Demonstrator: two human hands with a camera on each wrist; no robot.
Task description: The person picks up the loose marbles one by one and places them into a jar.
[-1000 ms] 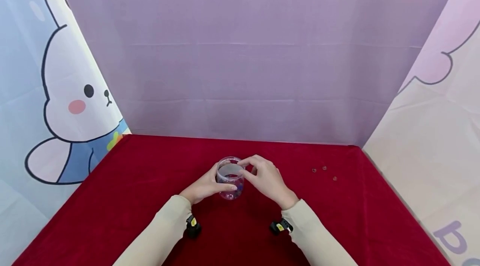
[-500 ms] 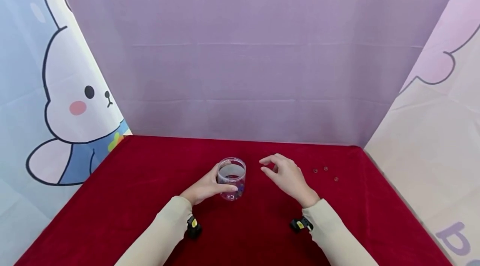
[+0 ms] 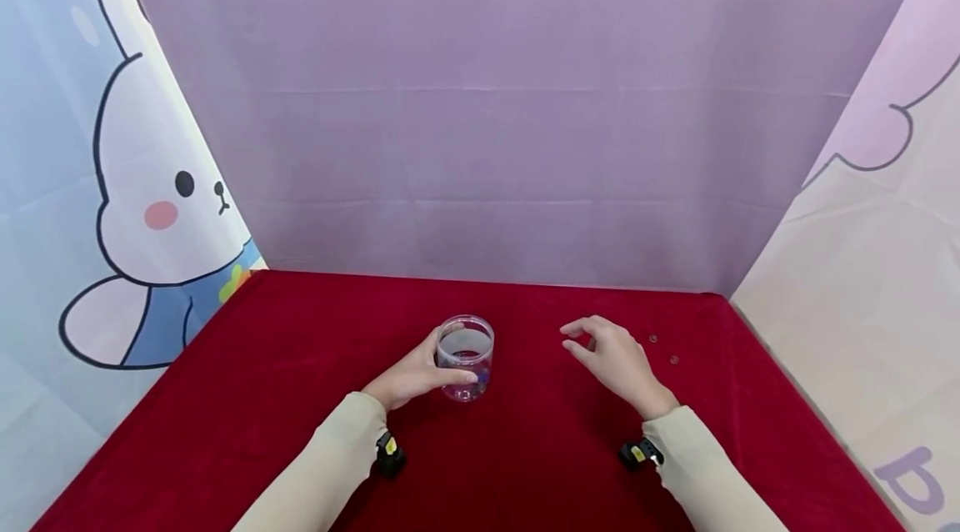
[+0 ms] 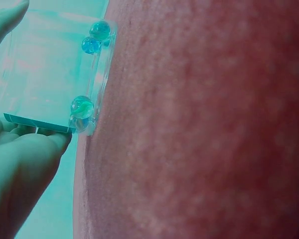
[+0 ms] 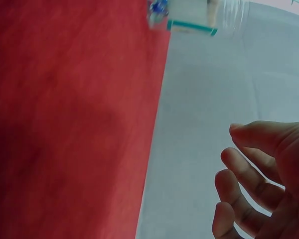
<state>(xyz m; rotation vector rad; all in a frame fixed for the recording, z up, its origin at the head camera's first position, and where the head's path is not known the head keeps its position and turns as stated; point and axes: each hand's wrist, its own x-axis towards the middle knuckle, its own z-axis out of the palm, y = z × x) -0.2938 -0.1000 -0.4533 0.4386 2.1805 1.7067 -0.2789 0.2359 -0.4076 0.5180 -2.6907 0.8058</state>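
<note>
My left hand (image 3: 411,375) grips a clear round jar (image 3: 459,392) from the side, thumb across its front, near the middle of the red cloth. Its top is uncovered, and a pale label runs round the wall. Several glass marbles (image 4: 82,107) lie at the jar's bottom in the left wrist view. My right hand (image 3: 618,361) hovers to the right of the jar, fingers loosely bent with a gap between thumb and fingers (image 5: 230,185), holding nothing. Just beyond it, a small marble (image 3: 653,338) and another small marble (image 3: 674,359) rest on the cloth.
A red cloth (image 3: 315,323) covers the table. Behind it hangs a plain purple curtain (image 3: 480,140). At the left stands a printed sheet (image 3: 45,223) with a rabbit, and at the right a pale printed sheet (image 3: 885,282).
My right hand has left the jar's mouth and moved right, close to the loose marbles, where it now hides one of three. My left hand keeps the jar in place.
</note>
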